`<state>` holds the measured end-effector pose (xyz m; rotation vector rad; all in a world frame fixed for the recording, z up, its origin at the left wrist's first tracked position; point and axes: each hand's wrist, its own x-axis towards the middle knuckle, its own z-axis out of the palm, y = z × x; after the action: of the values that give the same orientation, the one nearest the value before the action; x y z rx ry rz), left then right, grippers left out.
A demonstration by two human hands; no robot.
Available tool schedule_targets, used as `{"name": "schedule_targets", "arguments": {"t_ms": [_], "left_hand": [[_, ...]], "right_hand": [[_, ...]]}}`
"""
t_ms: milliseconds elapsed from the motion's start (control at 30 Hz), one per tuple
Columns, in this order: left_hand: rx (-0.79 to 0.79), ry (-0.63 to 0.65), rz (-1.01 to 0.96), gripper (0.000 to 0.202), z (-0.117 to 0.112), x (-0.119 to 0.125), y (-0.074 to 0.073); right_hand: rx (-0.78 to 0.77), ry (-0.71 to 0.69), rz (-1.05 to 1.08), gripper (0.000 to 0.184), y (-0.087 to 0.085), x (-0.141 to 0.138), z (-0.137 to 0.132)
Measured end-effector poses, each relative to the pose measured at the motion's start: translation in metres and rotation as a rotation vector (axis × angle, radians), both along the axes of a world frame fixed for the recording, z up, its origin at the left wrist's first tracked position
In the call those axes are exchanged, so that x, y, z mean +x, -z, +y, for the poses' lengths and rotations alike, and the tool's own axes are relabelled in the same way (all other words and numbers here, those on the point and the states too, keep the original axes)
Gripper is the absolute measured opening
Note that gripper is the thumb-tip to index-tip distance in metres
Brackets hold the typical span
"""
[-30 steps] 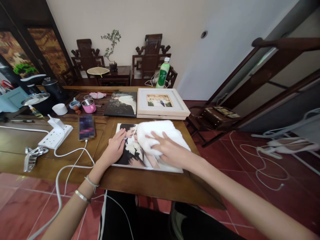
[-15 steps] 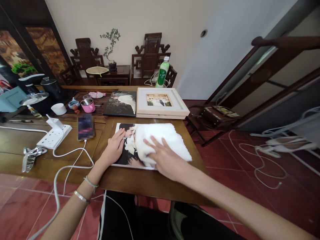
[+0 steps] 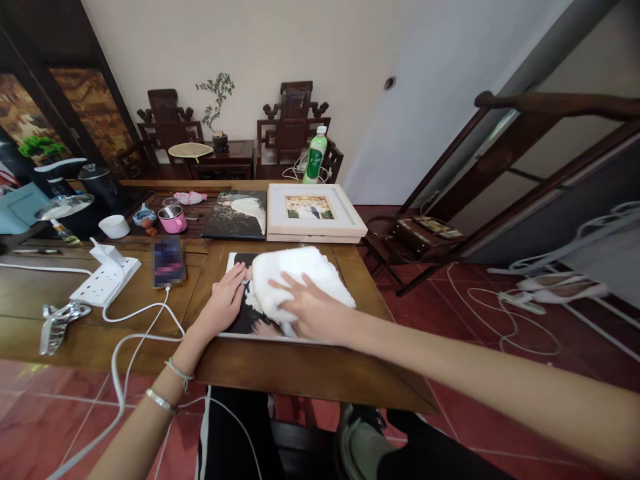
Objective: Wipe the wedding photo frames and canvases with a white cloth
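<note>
A large photo print (image 3: 239,325) of a couple lies flat near the table's front edge. My left hand (image 3: 225,298) rests on its left side, fingers extended and holding nothing. Over the middle and right of the print lies a thick, folded white cloth (image 3: 327,277), fluffy at the surface. My right hand (image 3: 310,307) presses down on this cloth with the fingers spread. The cloth and my right forearm hide much of the picture.
Behind the print are a white-framed photo (image 3: 350,210), a dark photo panel (image 3: 227,217) and a green bottle (image 3: 315,157). To the left lie a phone (image 3: 169,261), a power strip (image 3: 103,283), white cables, a hair claw clip (image 3: 60,327) and a pink cup (image 3: 173,220).
My right hand has moved left over the print, taking the white cloth with it. The cloth now covers more of the pictured faces. My left hand stays on the print's left side.
</note>
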<state>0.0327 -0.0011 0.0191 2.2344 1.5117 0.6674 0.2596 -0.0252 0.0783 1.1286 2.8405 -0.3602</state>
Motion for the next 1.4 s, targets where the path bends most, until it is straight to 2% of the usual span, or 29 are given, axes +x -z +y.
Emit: {"name": "schedule_targets", "arguments": {"t_ms": [100,200,267,367,500,567,633,767,933,1033,1133,1267,1333,1400], "left_hand": [[0.002,-0.005,0.001,0.046,0.0,-0.001,0.0],[0.0,-0.008,-0.013,0.045,0.001,-0.002,0.001],[0.002,-0.002,-0.028,0.045,0.001,-0.002,0.001],[-0.008,-0.003,-0.035,0.045,0.001,-0.002,0.0],[-0.017,-0.007,-0.024,0.045,-0.001,-0.001,-0.003],[-0.001,0.0,-0.022,0.044,-0.001,-0.001,-0.004],[0.006,0.003,-0.014,0.044,-0.001,-0.002,-0.003],[-0.004,0.004,0.011,0.045,-0.001,-0.002,-0.003],[-0.005,0.012,0.035,0.046,-0.001,-0.001,-0.005],[-0.002,0.012,0.033,0.046,-0.001,-0.001,-0.005],[-0.009,0.004,0.027,0.046,0.0,-0.002,-0.003],[0.001,0.009,0.013,0.046,0.001,-0.003,0.0],[0.002,0.004,-0.002,0.045,0.001,-0.004,0.0],[0.003,-0.002,-0.018,0.044,0.001,-0.004,0.001]], "right_hand": [[0.094,0.065,0.023,0.045,0.005,0.002,0.037],[0.118,0.121,0.003,0.042,0.005,0.001,0.045],[0.101,0.18,-0.026,0.039,0.002,-0.005,0.03],[0.029,0.233,-0.127,0.047,-0.004,-0.019,-0.012],[-0.14,0.083,-0.232,0.057,-0.013,-0.031,-0.069],[-0.173,0.014,-0.225,0.055,-0.017,-0.032,-0.084],[-0.183,-0.016,-0.205,0.051,-0.02,-0.029,-0.088],[-0.173,-0.056,-0.115,0.046,-0.026,-0.022,-0.067],[-0.109,-0.08,-0.036,0.039,-0.028,-0.011,-0.012],[-0.062,-0.038,-0.01,0.035,-0.024,-0.006,0.023],[0.019,-0.009,0.033,0.036,-0.012,-0.005,0.049],[0.181,0.141,0.044,0.034,0.01,-0.015,0.057],[0.237,0.203,0.004,0.036,0.017,-0.022,0.048],[0.227,0.212,-0.061,0.041,0.019,-0.03,0.032]]}}
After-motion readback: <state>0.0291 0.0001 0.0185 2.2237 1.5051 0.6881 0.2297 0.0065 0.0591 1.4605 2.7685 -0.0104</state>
